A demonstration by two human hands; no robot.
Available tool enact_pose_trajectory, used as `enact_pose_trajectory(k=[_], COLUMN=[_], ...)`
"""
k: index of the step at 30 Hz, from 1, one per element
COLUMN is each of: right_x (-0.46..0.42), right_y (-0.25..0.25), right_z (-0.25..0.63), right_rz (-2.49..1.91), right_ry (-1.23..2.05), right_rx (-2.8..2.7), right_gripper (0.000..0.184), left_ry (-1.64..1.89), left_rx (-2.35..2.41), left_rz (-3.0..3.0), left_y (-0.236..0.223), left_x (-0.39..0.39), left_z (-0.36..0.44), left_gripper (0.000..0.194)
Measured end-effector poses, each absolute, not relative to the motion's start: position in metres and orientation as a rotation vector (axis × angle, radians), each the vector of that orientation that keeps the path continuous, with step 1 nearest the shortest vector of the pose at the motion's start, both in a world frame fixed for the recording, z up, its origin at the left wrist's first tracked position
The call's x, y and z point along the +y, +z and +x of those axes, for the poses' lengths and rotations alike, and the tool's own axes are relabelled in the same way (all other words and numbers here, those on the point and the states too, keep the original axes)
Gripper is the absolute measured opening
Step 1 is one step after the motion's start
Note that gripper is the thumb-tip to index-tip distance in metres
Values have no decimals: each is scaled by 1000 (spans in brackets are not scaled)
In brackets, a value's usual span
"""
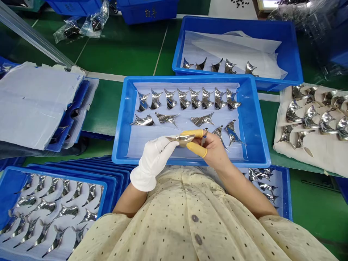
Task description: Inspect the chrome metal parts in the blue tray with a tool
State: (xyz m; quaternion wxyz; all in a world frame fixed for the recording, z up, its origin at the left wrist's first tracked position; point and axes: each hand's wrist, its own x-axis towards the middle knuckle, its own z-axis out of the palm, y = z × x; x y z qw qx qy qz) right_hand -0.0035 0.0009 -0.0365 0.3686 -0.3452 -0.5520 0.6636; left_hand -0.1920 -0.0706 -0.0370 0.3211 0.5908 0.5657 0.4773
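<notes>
A curved, mirror-polished metal piece (pixel 182 140) with pointed ends is pinched between my hands, above a blue plastic tray. My left hand (pixel 152 162), in a white fabric glove, holds its left end. My right hand (pixel 213 149) grips the other end with yellow finger cots on the thumb and a finger (pixel 196 149). Just beyond my right hand, several similar pieces (pixel 230 133) lie on the tray's white paper liner (pixel 185 134), with more in a row along the far side. The tray's near rim (pixel 190 163) runs under my wrists.
A blue tray (pixel 236 36) of pieces on white paper stands beyond, and a cloth-lined pad of pieces (pixel 312 119) lies right. Stacked blue trays (pixel 54 206) with pieces sit lower left, white sheets (pixel 38 105) cover trays left, and the bench is green.
</notes>
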Motion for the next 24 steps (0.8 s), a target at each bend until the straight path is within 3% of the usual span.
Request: enact_pose_trajectory(k=[2,6,10,14,24], right_x=[-2,-6,-4,-2,-15], right_y=[-36,-31,-32,-37,-22], right_z=[-1,0,-1,-2,-5], right_rz=[-874,-831,-877,-921,-816], right_ry=[1595,1476,1551,1627,1582], right_rx=[-1504,-1570,-1563,-1516,-1537], right_gripper=[23,27,25,37,23], left_ry=[1346,1396,1387,1354,1334], left_rx=[1413,1333,1384,1422,1325], left_rz=[1587,1662,1799,1904,1777], left_y=[-39,-42,-41,-40,-39], left_x=[-68,-66,-67,-67,-70], left_z=[-192,-195,-198,-199,-200], left_gripper=[20,23,23,21,23])
